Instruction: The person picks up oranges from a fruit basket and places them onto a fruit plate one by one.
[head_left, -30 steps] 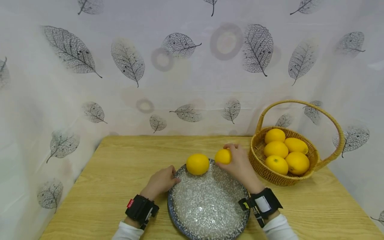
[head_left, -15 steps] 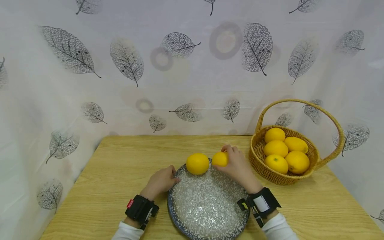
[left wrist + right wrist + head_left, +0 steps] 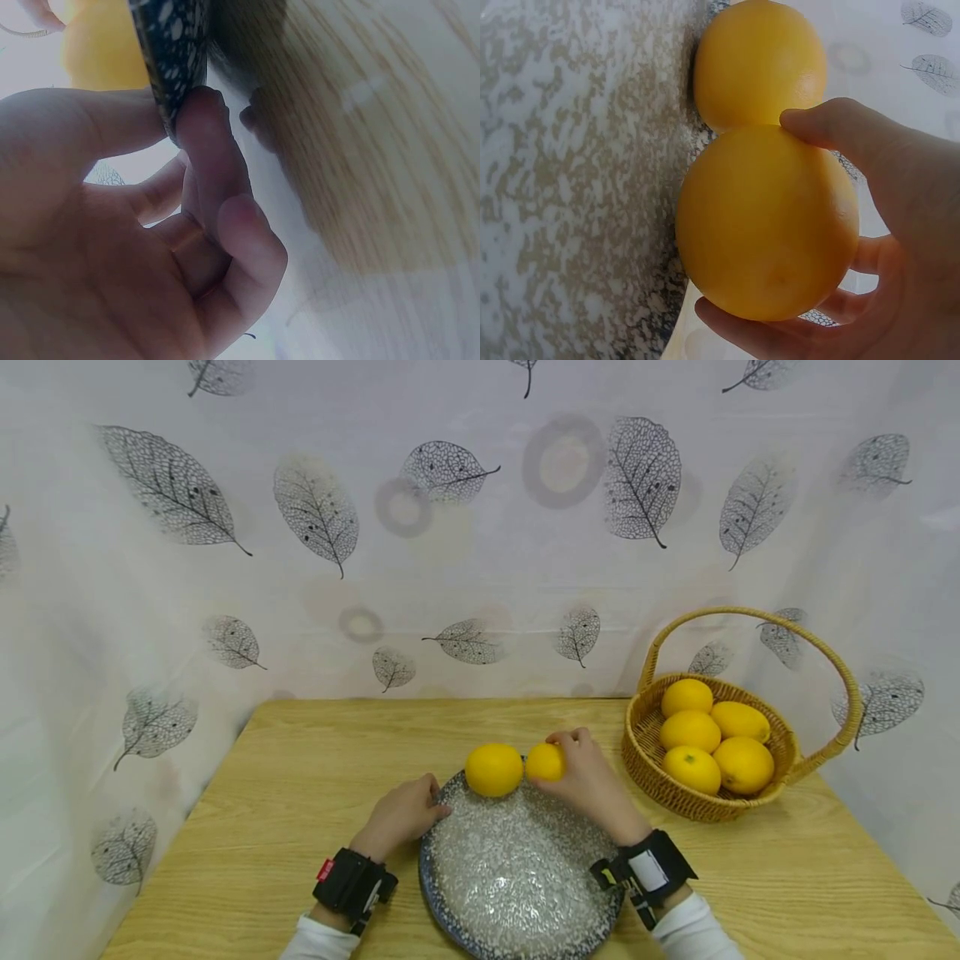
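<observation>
A round speckled grey plate (image 3: 517, 877) with a dark blue rim lies on the table. My left hand (image 3: 405, 814) pinches its left rim; in the left wrist view the thumb is on one side of the rim (image 3: 176, 60) and a curled finger on the other. One lemon (image 3: 494, 770) sits at the plate's far edge. Just right of it, my right hand (image 3: 592, 781) grips a second lemon (image 3: 545, 762) between thumb and fingers. In the right wrist view this held lemon (image 3: 765, 225) appears low against the plate and close beside the other lemon (image 3: 757, 64).
A wicker basket (image 3: 637, 760) with a tall arched handle (image 3: 750, 612) stands on the right of the wooden table (image 3: 300, 760), holding several lemons (image 3: 690, 732). Behind the table hangs a pale curtain (image 3: 465, 577) printed with leaves.
My right hand has moved the held lemon left and slightly down, until it is close beside the lemon on the plate. The left hand stays on the rim.
</observation>
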The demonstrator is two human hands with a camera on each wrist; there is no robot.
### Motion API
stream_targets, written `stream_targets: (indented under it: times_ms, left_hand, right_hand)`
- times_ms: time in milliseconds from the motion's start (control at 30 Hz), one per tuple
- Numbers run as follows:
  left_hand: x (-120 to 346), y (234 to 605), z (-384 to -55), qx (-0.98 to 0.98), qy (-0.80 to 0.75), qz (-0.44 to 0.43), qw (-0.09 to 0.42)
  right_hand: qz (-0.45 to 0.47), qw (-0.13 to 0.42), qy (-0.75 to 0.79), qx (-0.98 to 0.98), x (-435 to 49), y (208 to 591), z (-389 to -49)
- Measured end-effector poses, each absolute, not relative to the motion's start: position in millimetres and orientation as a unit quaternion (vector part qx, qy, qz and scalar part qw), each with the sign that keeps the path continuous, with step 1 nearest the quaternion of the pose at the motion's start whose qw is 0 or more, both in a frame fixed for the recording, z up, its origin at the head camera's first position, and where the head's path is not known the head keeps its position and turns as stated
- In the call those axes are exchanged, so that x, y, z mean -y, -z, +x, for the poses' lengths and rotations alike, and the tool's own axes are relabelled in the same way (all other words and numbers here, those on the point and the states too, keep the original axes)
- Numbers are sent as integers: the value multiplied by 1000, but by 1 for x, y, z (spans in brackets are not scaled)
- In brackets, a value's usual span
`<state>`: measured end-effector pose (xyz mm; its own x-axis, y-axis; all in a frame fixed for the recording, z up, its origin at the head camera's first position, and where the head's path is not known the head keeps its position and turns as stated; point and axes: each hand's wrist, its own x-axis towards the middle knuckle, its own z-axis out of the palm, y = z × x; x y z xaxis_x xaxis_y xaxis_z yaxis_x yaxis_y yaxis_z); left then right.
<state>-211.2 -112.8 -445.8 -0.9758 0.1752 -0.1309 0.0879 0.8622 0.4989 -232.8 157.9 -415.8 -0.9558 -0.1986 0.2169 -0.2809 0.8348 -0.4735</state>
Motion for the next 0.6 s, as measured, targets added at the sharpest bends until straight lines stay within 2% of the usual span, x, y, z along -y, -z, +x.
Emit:
stream_targets:
  times_ms: [200, 600]
  left_hand:
    - [113, 446, -211, -961, -252, 65, 91]
    - [111, 442, -210, -961, -251, 61, 94]
  right_hand:
    - [118, 48, -261, 957, -155, 418, -232]
    - [119, 23, -231, 965, -155, 411, -226]
